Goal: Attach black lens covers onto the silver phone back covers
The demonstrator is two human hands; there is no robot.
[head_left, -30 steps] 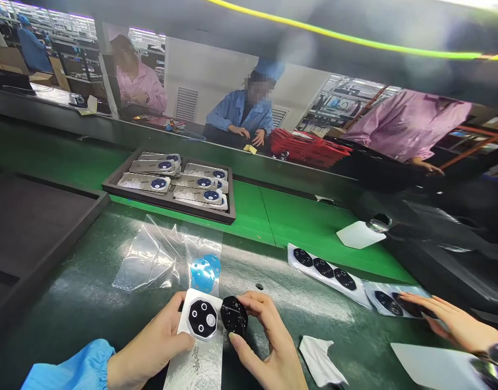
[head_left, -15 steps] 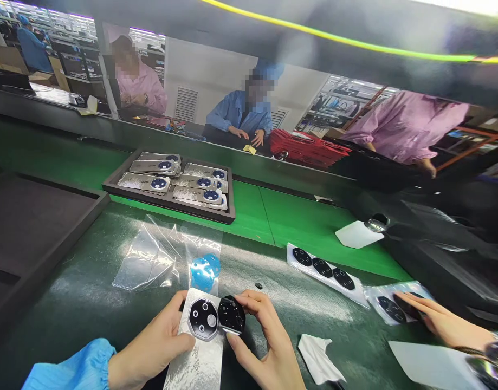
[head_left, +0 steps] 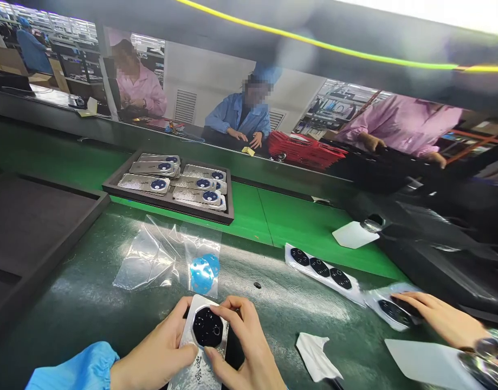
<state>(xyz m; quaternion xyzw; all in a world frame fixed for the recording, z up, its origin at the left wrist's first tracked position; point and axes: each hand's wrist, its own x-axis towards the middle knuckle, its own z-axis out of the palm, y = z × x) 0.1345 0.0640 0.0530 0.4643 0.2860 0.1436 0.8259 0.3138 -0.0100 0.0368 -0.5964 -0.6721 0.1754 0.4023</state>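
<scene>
My left hand (head_left: pixel 155 349) is closed around the left side of a silver phone back cover (head_left: pixel 192 375), its thumb lying across the front. Over the round camera area of that cover sits a glossy black camera lens cover (head_left: pixel 207 327). My right hand (head_left: pixel 249 338) pinches the lens cover, index finger at its upper right edge and thumb at its lower edge. Whether the lens cover lies fully flat cannot be made out. Just beyond the phone back cover lie round blue films (head_left: pixel 204 273) on a clear plastic sheet (head_left: pixel 147 260).
A dark tray (head_left: pixel 171 210) holds several silver phone back covers. At right lies a strip of black lens covers (head_left: pixel 319 266); beside it another person's hand (head_left: pixel 444 319) rests on a packet (head_left: pixel 389 313). A white cloth (head_left: pixel 317 355) and an empty-looking dark tray (head_left: pixel 41 216) flank me.
My right hand has moved the black lens cover left, from beside the phone back cover's camera area to on top of it. My left hand keeps its hold.
</scene>
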